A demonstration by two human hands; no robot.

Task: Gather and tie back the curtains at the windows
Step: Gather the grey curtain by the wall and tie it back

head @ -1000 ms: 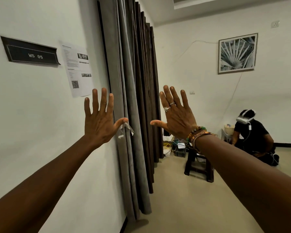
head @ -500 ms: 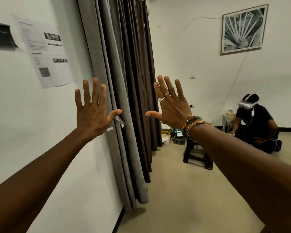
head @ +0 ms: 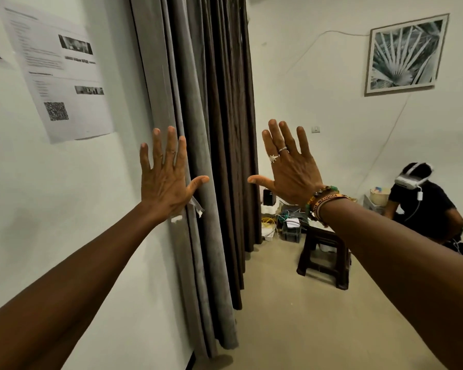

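Curtains (head: 217, 102) btwn L hand (head: 166, 182), R hand (head: 292, 173).

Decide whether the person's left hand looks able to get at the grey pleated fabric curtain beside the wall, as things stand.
Probably yes. The left hand is raised with straight fingers just before the grey pleated fabric curtain, its thumb overlapping a fold; nothing shows between them. Contact cannot be told.

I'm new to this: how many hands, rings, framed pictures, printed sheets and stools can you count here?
Hands: 2, left hand and right hand
Rings: 2, both on the right hand
Framed picture: 1
Printed sheet: 1
Stool: 1
Total: 7
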